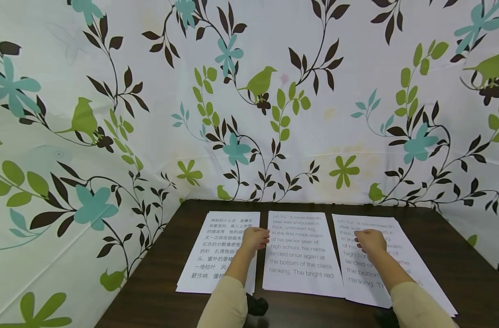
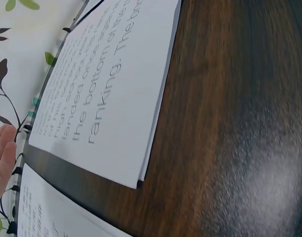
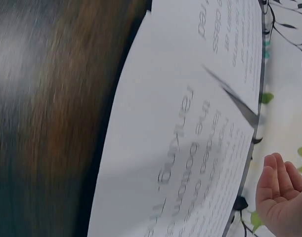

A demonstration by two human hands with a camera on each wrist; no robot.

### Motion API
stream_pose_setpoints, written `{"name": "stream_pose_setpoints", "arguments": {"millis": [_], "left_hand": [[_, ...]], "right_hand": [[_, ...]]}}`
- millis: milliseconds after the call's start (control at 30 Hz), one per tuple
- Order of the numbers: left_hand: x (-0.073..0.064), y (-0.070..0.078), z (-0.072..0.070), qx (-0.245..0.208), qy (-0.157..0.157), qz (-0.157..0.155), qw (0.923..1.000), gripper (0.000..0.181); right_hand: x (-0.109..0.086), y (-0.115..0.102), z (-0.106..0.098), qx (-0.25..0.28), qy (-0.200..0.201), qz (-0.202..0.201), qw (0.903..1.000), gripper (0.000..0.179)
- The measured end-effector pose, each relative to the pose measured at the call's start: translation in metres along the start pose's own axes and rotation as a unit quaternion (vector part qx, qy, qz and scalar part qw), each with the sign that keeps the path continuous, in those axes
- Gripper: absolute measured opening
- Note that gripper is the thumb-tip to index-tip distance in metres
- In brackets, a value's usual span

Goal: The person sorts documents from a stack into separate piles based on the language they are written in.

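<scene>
Three piles of printed paper lie side by side. My left hand (image 1: 254,238) hovers over the right side of the left pile (image 1: 214,246), which bears Chinese characters. English text covers the middle pile (image 1: 298,253) and the right pile (image 1: 357,282). Over the right pile is my right hand (image 1: 371,241), hiding some of its words. Both hands hold nothing, their fingers loosely bent. In the left wrist view, fingers (image 2: 2,155) show at the left edge near the middle pile (image 2: 121,113). The right wrist view has the hand (image 3: 284,197) beyond the right pile (image 3: 136,158).
The papers rest on a dark wood-grain table (image 1: 146,291). Behind and to the left hangs a white cloth (image 1: 151,114) patterned with birds, leaves and flowers. Dark bands (image 1: 256,305) show at my sleeves. In the right wrist view, the middle pile (image 3: 180,29) borders the right one.
</scene>
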State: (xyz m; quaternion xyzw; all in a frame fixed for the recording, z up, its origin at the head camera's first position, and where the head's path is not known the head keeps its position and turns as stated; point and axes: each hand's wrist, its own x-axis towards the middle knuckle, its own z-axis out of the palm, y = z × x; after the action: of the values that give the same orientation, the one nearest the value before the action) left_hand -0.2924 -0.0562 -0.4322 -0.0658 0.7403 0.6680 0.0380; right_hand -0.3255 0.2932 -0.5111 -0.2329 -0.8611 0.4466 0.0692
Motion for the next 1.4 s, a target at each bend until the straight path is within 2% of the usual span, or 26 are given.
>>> {"name": "stream_pose_setpoints", "arguments": {"millis": [100, 333, 467, 567, 700, 867, 933, 1100, 1167, 1400], "left_hand": [[-0.001, -0.003, -0.004, -0.001, 0.008, -0.003, 1.0, 0.029], [-0.001, -0.011, -0.009, 0.022, 0.028, -0.015, 0.9993, 0.031], [-0.002, -0.019, -0.011, 0.036, 0.026, -0.031, 0.9985, 0.031], [-0.003, -0.024, -0.011, 0.042, 0.024, -0.032, 0.9983, 0.03], [-0.003, -0.03, -0.009, 0.053, 0.025, -0.03, 0.9978, 0.028], [-0.004, -0.034, -0.007, 0.068, 0.032, -0.027, 0.9968, 0.026], [-0.006, -0.033, -0.005, 0.075, 0.033, -0.024, 0.9964, 0.025], [-0.007, -0.031, 0.0, 0.109, 0.031, -0.012, 0.9934, 0.023], [-0.007, -0.031, 0.001, 0.118, 0.03, -0.012, 0.9925, 0.022], [-0.008, -0.03, 0.0, 0.106, 0.036, -0.013, 0.9936, 0.021]], "right_hand": [[-0.003, -0.004, 0.012, 0.0, -0.006, -0.002, 1.0, 0.046], [-0.023, -0.016, 0.023, 0.017, -0.057, 0.0, 0.9982, 0.049], [-0.052, -0.038, 0.013, 0.03, -0.093, 0.002, 0.9952, 0.045], [-0.075, -0.054, 0.004, 0.034, -0.112, 0.005, 0.9932, 0.041], [-0.092, -0.064, 0.0, 0.023, -0.118, 0.018, 0.9926, 0.037], [-0.094, -0.064, 0.006, 0.016, -0.108, 0.042, 0.9931, 0.035], [-0.087, -0.056, 0.012, 0.012, -0.1, 0.042, 0.994, 0.033], [-0.091, -0.057, 0.01, 0.025, -0.114, 0.025, 0.9929, 0.035], [-0.101, -0.064, 0.005, 0.037, -0.126, 0.02, 0.9911, 0.037], [-0.104, -0.066, 0.005, 0.046, -0.13, 0.003, 0.9904, 0.036]]}}
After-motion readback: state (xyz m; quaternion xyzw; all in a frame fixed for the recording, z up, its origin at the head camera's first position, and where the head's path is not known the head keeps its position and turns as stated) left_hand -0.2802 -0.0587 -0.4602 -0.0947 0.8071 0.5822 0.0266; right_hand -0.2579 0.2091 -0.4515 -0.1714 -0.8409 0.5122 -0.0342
